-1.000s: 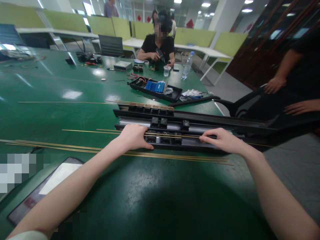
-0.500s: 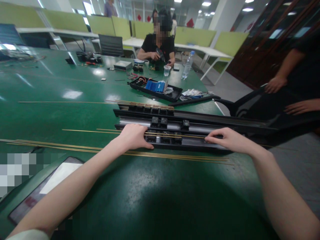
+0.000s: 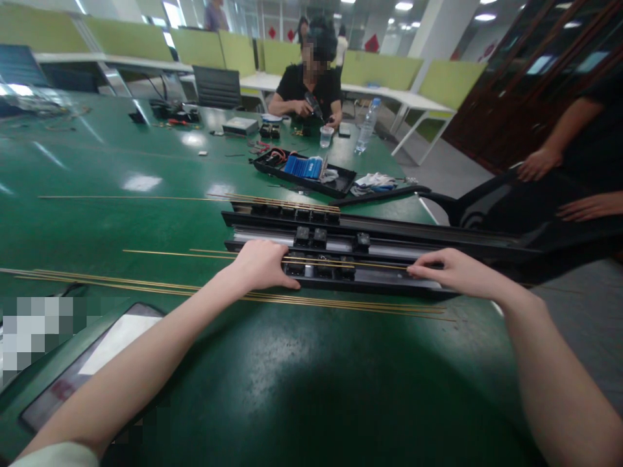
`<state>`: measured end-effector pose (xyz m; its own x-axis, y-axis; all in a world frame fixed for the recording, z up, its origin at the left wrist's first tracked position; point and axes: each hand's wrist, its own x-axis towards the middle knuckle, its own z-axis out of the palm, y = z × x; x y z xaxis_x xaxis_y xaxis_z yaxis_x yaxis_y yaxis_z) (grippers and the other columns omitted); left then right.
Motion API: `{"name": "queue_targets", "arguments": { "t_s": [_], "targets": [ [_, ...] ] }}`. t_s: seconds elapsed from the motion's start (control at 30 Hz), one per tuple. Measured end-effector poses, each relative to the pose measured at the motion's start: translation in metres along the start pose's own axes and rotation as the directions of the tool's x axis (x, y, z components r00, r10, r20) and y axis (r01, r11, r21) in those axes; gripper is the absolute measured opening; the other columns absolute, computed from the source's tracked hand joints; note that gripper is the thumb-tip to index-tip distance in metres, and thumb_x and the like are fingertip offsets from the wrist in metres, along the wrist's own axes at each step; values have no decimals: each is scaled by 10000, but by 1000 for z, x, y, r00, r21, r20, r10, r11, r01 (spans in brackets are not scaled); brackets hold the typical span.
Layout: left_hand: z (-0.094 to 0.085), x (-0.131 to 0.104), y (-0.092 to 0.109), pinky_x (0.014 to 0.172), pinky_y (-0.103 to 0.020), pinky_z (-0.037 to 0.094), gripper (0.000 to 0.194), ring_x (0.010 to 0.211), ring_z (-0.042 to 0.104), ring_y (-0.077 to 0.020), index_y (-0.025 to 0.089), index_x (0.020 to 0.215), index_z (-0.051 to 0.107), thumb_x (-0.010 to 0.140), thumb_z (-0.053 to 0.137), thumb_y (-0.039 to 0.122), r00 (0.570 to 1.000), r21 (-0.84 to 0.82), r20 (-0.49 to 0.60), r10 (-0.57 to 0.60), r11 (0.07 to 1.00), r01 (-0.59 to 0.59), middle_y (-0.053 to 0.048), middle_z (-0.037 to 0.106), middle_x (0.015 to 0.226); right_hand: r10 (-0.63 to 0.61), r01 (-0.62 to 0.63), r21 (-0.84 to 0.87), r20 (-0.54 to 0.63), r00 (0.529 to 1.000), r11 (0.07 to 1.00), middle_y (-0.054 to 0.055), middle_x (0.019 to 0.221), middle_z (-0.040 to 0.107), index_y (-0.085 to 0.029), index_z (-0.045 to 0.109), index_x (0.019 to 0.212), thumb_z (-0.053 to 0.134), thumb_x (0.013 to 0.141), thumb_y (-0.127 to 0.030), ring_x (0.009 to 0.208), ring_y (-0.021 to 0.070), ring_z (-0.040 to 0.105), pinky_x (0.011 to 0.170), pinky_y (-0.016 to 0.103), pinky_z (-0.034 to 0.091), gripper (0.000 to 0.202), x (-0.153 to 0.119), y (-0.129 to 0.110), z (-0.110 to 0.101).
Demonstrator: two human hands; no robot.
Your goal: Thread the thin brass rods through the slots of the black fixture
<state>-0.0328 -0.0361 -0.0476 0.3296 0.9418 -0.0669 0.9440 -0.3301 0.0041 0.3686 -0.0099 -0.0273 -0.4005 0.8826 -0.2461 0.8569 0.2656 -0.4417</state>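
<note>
In the head view, my left hand (image 3: 263, 264) is closed around the nearest long black rail (image 3: 379, 283), its thumb along the near side. Several small black blocks (image 3: 323, 267) sit in that rail just right of this hand. Thin brass rods (image 3: 374, 265) run lengthwise over the blocks and pass under my left hand. Farther right, my right hand (image 3: 438, 267) pinches one rod between thumb and fingertips, above the rail's channel. Loose brass rods (image 3: 341, 305) lie on the green table along the rail's near side.
Behind are a second rail (image 3: 403, 244) with blocks and a third bearing rods (image 3: 287, 202). Beyond lie a black tray (image 3: 335, 189), gloves (image 3: 372, 183) and a water bottle (image 3: 367, 130). A tablet-like device (image 3: 53, 405) lies near left. A co-worker (image 3: 311, 91) holds a power tool opposite; another person's hands (image 3: 540, 163) rest on a chair.
My right hand has shifted slightly to the right along the rail, still pinching the rod. My left hand stays in place on the rail.
</note>
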Motion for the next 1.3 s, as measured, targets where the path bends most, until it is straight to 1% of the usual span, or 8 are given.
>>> {"name": "queue_targets", "arguments": {
  "t_s": [0.37,0.5,0.57,0.67,0.77,0.9,1.1,1.3],
  "targets": [
    [0,0,0,766,-384,500,729,920,699,-335,198,965,690,586,636,818,1000,-30,4,-10,999,10,-130,755,991,-3,3,8,-26,1000,1000,47,934,780,-256,793,922,598,853,-613,848,291,694,766,398,527,412,-1,7,-6],
    [0,0,0,771,-372,499,729,928,700,-324,205,973,684,593,626,825,1000,-10,11,-14,1000,14,-122,756,997,-72,60,-62,-202,977,996,47,973,771,-251,767,939,583,886,-557,902,285,687,803,391,515,362,1,-6,0],
    [0,-1,0,765,-378,500,742,926,700,-332,200,979,685,593,619,831,1000,-12,3,-7,1000,7,-128,755,1001,-147,111,-130,-312,939,985,61,995,759,-240,752,940,560,910,-523,929,285,677,818,395,506,343,4,-18,9],
    [0,-1,0,764,-394,503,751,924,699,-348,189,983,691,598,614,830,1000,-20,-3,4,1000,-4,-142,753,1002,-271,210,-194,-381,884,958,75,1047,741,-240,731,976,512,951,-466,980,277,658,842,397,495,316,13,-43,29],
    [0,-1,0,775,-396,504,746,939,697,-350,192,983,694,600,615,827,1000,-20,-1,3,1000,-3,-143,753,1016,-346,304,-169,-356,868,937,71,1046,739,-246,716,978,463,984,-420,983,260,652,866,394,485,308,23,-67,51],
    [0,0,0,781,-390,507,748,949,697,-343,199,992,692,593,622,827,1000,-14,1,-5,1000,5,-138,752,1031,-327,294,-147,-355,876,945,69,944,738,-230,700,888,447,991,-417,883,244,655,794,365,477,332,33,-82,70],
    [1,0,0,767,-397,509,760,928,698,-350,190,989,697,590,618,833,1000,-16,5,-4,1000,4,-142,753,1012,-291,265,-123,-316,903,956,63,898,733,-228,699,891,433,994,-416,830,235,651,738,340,452,341,35,-81,73],
    [1,0,-1,755,-399,509,750,909,700,-351,187,978,697,596,617,827,1000,-17,-6,5,1000,-5,-144,753,994,-299,282,-100,-297,907,954,52,895,732,-233,700,896,432,998,-416,822,227,647,733,327,437,340,36,-78,72]
  ]
}}
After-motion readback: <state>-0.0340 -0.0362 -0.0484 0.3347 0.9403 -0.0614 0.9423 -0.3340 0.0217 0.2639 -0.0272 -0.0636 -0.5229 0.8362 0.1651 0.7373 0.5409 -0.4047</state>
